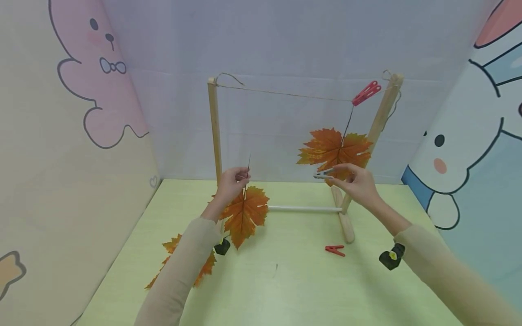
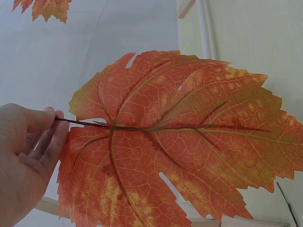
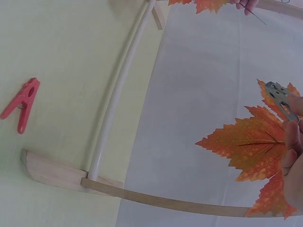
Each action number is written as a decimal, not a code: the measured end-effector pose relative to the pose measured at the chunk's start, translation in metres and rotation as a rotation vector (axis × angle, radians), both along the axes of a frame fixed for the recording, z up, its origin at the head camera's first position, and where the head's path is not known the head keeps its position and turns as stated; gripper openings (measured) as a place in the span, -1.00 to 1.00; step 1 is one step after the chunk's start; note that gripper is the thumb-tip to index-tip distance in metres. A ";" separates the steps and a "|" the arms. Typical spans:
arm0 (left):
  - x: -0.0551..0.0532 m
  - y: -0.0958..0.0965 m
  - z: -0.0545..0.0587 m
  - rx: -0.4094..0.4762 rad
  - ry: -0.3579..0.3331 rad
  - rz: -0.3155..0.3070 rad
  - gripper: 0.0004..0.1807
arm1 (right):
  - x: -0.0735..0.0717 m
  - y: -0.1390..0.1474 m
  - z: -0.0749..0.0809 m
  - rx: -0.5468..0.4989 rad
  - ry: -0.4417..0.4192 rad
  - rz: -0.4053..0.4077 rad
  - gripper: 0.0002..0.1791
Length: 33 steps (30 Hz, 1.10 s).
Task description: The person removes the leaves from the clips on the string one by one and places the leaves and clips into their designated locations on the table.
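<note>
On the left part of the desk point(image 1: 302, 294) lies one orange leaf point(image 1: 206, 268), partly covered by the sleeve. Next, the left hand point(image 1: 233, 183) pinches the thin stem of a second leaf point(image 1: 244, 215), which hangs downward. Further right, a grey clothespin point(image 1: 323, 174) is held between thumb and fingers of the right hand point(image 1: 355, 182), near a third leaf point(image 1: 334, 147). Below, a red clothespin point(image 1: 335, 250) rests on the desk. Above, another red clip point(image 1: 365, 93) keeps the third leaf's stem at the string point(image 1: 285, 94), close to the right post point(image 1: 385, 104).
</note>
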<state>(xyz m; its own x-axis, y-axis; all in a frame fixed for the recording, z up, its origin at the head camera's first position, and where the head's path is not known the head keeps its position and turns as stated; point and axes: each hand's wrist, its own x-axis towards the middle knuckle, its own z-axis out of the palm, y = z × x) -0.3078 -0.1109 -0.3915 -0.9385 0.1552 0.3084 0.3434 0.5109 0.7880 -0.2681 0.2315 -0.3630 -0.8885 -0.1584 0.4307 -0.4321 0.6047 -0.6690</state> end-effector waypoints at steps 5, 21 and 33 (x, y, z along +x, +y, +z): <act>0.003 -0.002 -0.002 -0.005 -0.017 -0.008 -0.74 | 0.002 0.004 -0.007 -0.018 -0.023 -0.002 -0.67; 0.002 -0.008 -0.020 -0.012 -0.104 -0.043 -0.74 | 0.006 0.008 -0.037 -0.032 -0.028 -0.021 -0.70; 0.004 -0.014 -0.032 -0.013 -0.101 -0.073 -0.73 | 0.013 0.009 -0.055 -0.072 -0.120 -0.051 -0.67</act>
<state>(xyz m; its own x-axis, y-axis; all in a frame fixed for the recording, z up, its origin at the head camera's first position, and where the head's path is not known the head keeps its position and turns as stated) -0.3033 -0.1244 -0.4233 -0.9507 0.2278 0.2103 0.2993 0.4981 0.8138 -0.2550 0.2403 -0.4178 -0.9405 -0.0842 0.3292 -0.3161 0.5721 -0.7568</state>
